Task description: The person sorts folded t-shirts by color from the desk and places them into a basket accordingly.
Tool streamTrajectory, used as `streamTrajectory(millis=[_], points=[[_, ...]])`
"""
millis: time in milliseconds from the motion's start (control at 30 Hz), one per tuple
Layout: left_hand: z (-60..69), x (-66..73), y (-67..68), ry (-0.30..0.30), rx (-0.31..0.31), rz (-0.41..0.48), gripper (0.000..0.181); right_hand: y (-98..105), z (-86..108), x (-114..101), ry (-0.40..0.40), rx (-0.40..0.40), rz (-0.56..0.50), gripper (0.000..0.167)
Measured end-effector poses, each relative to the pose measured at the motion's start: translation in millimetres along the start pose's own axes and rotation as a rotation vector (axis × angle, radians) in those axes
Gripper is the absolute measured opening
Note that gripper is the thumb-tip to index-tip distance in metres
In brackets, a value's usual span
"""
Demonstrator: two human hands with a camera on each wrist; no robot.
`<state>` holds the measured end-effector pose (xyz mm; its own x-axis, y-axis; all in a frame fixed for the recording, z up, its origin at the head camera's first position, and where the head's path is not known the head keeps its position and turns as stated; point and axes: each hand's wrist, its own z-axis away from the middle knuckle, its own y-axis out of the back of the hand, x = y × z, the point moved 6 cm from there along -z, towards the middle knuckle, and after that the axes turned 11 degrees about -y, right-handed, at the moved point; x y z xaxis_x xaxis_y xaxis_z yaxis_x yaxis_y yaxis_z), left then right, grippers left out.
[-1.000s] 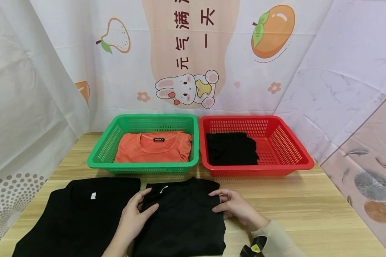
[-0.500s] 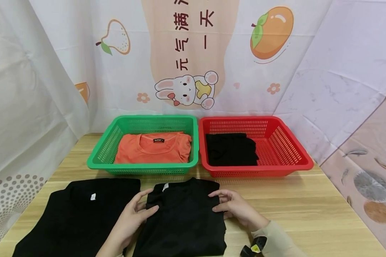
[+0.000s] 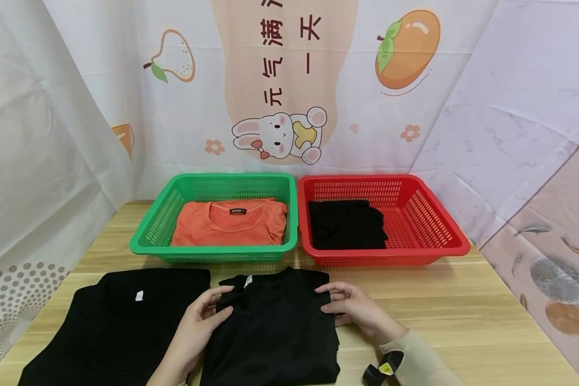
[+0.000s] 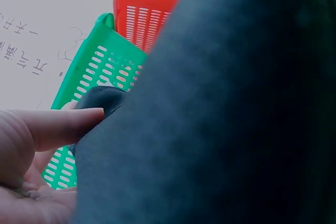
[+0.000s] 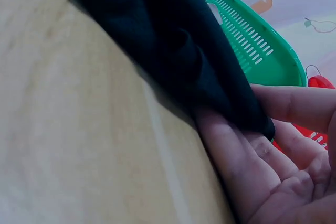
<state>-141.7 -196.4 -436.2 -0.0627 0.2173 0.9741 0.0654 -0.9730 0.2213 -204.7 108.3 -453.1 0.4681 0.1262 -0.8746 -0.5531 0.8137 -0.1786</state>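
A folded black garment (image 3: 275,332) with a small white tag near its upper left lies at the front middle. The left hand (image 3: 195,327) grips its left edge, thumb on top and fingers at the side. At the opposite edge the right hand (image 3: 359,311) pinches the cloth; in the right wrist view its fingers (image 5: 241,156) go under the fabric (image 5: 210,77) with the thumb above. The left wrist view shows the left thumb (image 4: 68,124) against the dark cloth (image 4: 210,119). A second black garment (image 3: 111,332) lies flat to the left.
Behind the garments stand a green basket (image 3: 214,250) holding an orange shirt (image 3: 231,225) and, touching or close beside it, a red basket (image 3: 391,251) holding a folded black cloth (image 3: 347,225). A printed curtain (image 3: 183,118) hangs behind the wooden table (image 3: 439,300).
The left hand has shifted slightly at the garment's upper left edge, and the collar and tag there have moved a little. The right hand has moved slightly to the right.
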Motion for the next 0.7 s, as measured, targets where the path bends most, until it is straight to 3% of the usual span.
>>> streamTrajectory(millis=[133, 200, 300, 400, 467, 567, 700], points=[[0.3, -0.9, 1.1, 0.022, -0.006, 0.016, 0.046, -0.1, 0.9, 0.3, -0.007, -0.008, 0.004, 0.044], [0.2, -2.1, 0.4, 0.035, -0.041, 0.04, 0.047, -1.8, 1.3, 0.6, -0.008, -0.022, 0.007, 0.045], [-0.2, -4.3, -2.7, 0.046, -0.162, 0.083, 0.046, -5.4, 1.1, 1.5, -0.006, -0.051, 0.022, 0.047], [1.9, -5.9, -5.4, 0.036, -0.315, 0.062, 0.044, -11.0, 0.1, 2.6, 0.008, -0.122, 0.052, 0.052], [4.0, -6.8, -5.8, 0.035, -0.379, 0.031, 0.045, -14.8, -0.2, 3.1, 0.025, -0.183, 0.068, 0.056], [6.0, -6.8, -5.9, 0.029, -0.403, -0.003, 0.051, -17.9, 0.7, 2.9, 0.041, -0.245, 0.08, 0.06], [6.5, -1.1, -5.8, 0.013, -0.396, 0.009, 0.063, -19.2, 4.0, -0.5, 0.045, -0.262, 0.09, 0.062]])
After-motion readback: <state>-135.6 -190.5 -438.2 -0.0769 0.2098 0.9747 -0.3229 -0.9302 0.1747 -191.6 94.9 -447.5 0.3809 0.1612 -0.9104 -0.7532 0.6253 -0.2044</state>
